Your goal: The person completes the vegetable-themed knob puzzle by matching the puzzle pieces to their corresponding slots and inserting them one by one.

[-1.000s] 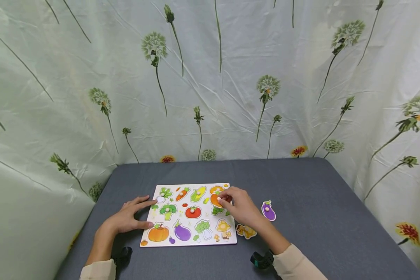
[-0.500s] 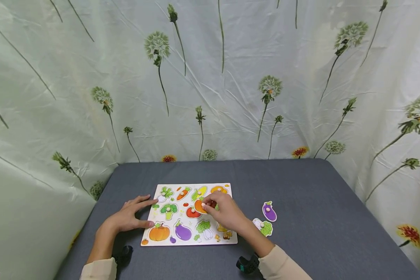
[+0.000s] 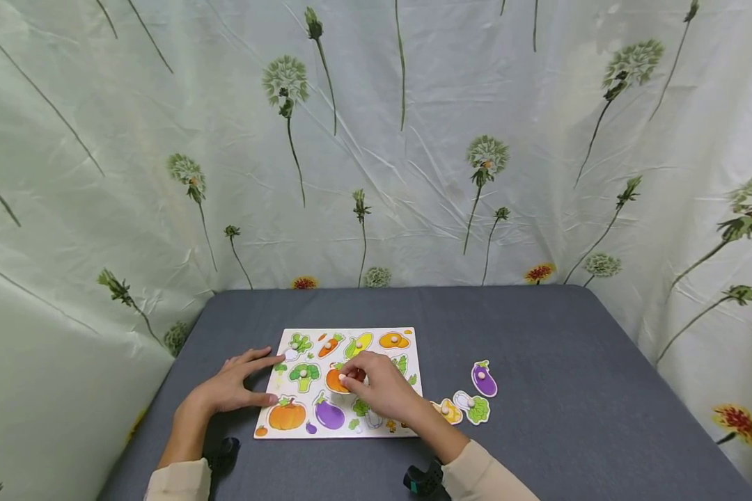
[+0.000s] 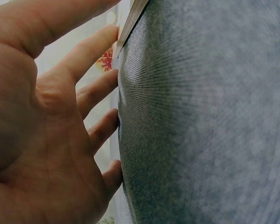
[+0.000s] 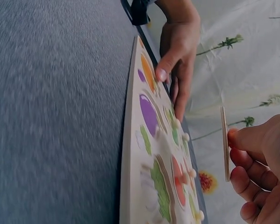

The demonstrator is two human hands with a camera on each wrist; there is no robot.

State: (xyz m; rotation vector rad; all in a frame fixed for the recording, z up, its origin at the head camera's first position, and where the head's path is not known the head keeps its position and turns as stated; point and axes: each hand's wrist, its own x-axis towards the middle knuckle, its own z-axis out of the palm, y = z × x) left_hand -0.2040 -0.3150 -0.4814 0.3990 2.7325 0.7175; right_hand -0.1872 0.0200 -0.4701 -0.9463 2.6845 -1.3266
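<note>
A white wooden vegetable puzzle board (image 3: pixel 326 435) lies on the table in the head view. My left hand (image 3: pixel 233 387) rests at its left edge, fingers spread, thumb and a fingertip touching the board; the left wrist view shows the palm (image 4: pixel 51 135) and extended fingers. My right hand (image 3: pixel 382 388) pinches an orange pumpkin piece (image 3: pixel 336 381) by its knob over the board's middle. The right wrist view shows that thin piece (image 5: pixel 225 144) edge-on, apart from the board. The tomato piece (image 5: pixel 178 181) sits in the board, largely hidden in the head view.
Right of the board lie loose pieces: an eggplant (image 3: pixel 484 380), a leafy cabbage (image 3: pixel 476 409) and a yellow mushroom (image 3: pixel 450 412), partly behind my right forearm. The dark grey table (image 3: pixel 558 417) meets a flowered curtain (image 3: pixel 413 174) at the back and sides.
My right hand has carried the pumpkin piece leftward from the board's upper right to its middle, uncovering the loose cabbage piece. The left hand has stayed at the board's edge.
</note>
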